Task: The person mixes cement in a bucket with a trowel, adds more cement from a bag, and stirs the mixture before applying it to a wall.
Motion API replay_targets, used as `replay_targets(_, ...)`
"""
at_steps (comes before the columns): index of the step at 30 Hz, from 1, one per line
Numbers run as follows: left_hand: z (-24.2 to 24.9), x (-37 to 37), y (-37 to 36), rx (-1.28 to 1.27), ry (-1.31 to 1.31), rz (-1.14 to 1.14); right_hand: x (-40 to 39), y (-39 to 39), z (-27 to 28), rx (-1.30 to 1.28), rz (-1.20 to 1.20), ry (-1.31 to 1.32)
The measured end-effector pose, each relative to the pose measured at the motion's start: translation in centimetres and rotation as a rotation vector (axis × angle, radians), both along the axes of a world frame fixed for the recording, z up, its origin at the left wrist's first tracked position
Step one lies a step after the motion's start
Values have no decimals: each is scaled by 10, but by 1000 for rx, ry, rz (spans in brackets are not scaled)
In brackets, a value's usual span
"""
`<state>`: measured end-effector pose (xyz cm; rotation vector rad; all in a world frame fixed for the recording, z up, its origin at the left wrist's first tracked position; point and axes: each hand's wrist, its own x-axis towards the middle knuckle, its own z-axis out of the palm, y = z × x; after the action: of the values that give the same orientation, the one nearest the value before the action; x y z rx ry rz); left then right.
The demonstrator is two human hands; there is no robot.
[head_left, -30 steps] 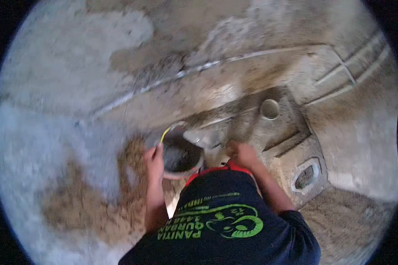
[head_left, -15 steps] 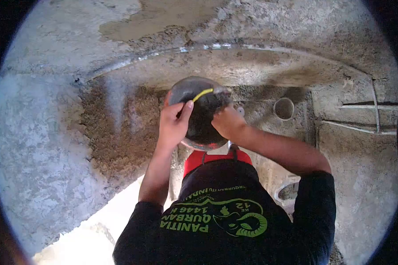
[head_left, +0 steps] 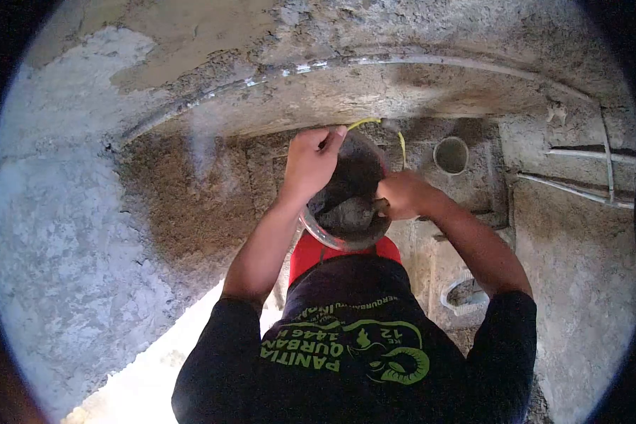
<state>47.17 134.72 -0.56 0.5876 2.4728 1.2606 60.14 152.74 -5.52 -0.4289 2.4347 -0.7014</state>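
In front of my red shorts is a round bucket [head_left: 325, 238] with a worn, reddish rim and dark grey wet mortar [head_left: 357, 166] inside. My left hand [head_left: 312, 164] is closed at the bucket's far left, pinching one end of a thin yellow bucket handle [head_left: 364, 121]. That handle arcs over the far rim and comes down near my right hand [head_left: 406, 194]. My right hand is closed at the right rim. It grips what looks like a mortar-coated trowel [head_left: 350, 214], its blade lying over the mortar; its handle is mostly hidden by my fingers.
Beyond the bucket, a pale pipe [head_left: 403, 60] runs along the rough wall. A round container [head_left: 451, 155] stands to the right, with thin pipes [head_left: 579, 153] farther right. An oval pale-rimmed object [head_left: 463, 293] lies near my right elbow. Bare plaster [head_left: 63, 247] covers the left side.
My left hand has moved up and right with the yellow handle, which now arches above the rim. My right hand has shifted right, and the trowel blade shows over the mortar.
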Motion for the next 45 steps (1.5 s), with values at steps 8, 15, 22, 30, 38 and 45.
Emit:
replay_targets(8, 35, 16, -41, 23, -16, -163, 39, 13, 22, -273, -244, 72)
replay_targets(15, 50, 25, -98, 287, 14, 134, 43, 37, 51, 3, -379, 268)
replay_targets(22, 76, 12, -148, 675, -283, 407, 29, 43, 125, 166, -160, 1206)
replay_targets(30, 39, 19, -233, 537, -205, 545, 2, -22, 150, -97, -318, 1758)
replay_targets(38, -49, 33, -359, 385, -65, 619, -75, -93, 142, -831, -229, 1763)
replay_targets(45, -33, 52, -430, 462, -256, 986, -75, -164, 38, -159, -1121, 988)
